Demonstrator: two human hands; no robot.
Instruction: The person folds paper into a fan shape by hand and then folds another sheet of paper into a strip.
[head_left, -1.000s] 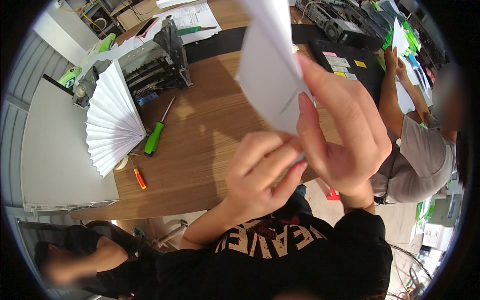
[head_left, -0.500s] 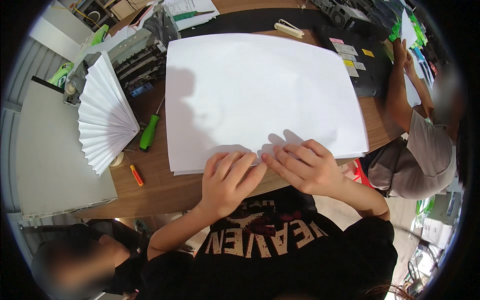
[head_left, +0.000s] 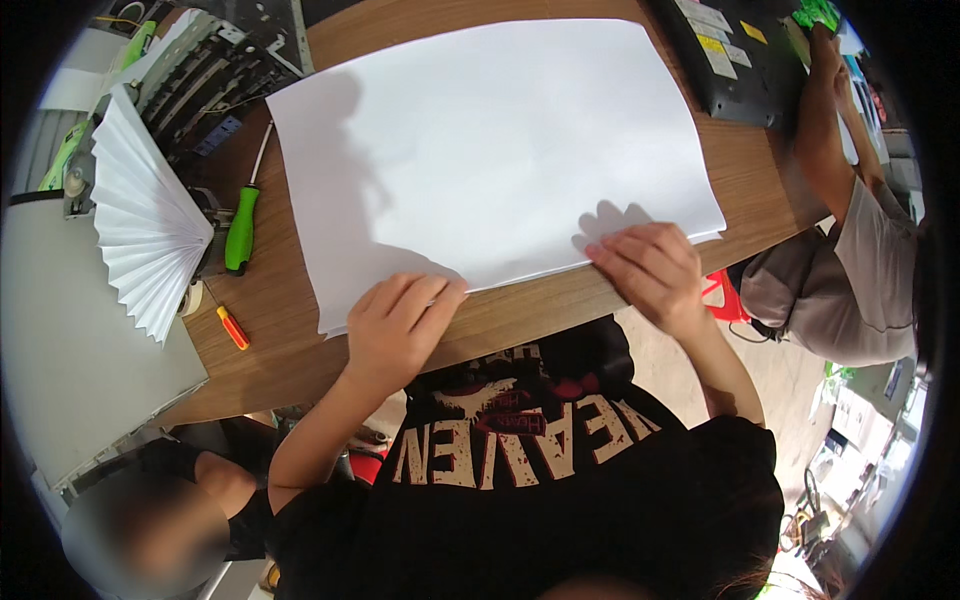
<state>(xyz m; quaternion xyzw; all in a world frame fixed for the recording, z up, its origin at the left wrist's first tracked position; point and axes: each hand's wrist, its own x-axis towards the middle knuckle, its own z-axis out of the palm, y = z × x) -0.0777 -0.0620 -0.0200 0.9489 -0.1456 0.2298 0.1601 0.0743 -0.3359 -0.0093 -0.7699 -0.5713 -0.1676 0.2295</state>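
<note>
At the left, a pleated white fan [head_left: 150,220] stands spread beside a stripped machine [head_left: 205,85], probably propped by it. Next lie a small orange-and-yellow screwdriver [head_left: 233,328] and a longer green-handled screwdriver [head_left: 240,230], leaving the white paper [head_left: 500,150] room to lie flat on the wooden table [head_left: 530,312]. The left hand [head_left: 393,328] bends its fingers over the paper's near edge; the right hand [head_left: 655,275] touches that edge farther right, seemingly to keep it even. Whether either thumb pinches from beneath, I cannot tell.
</note>
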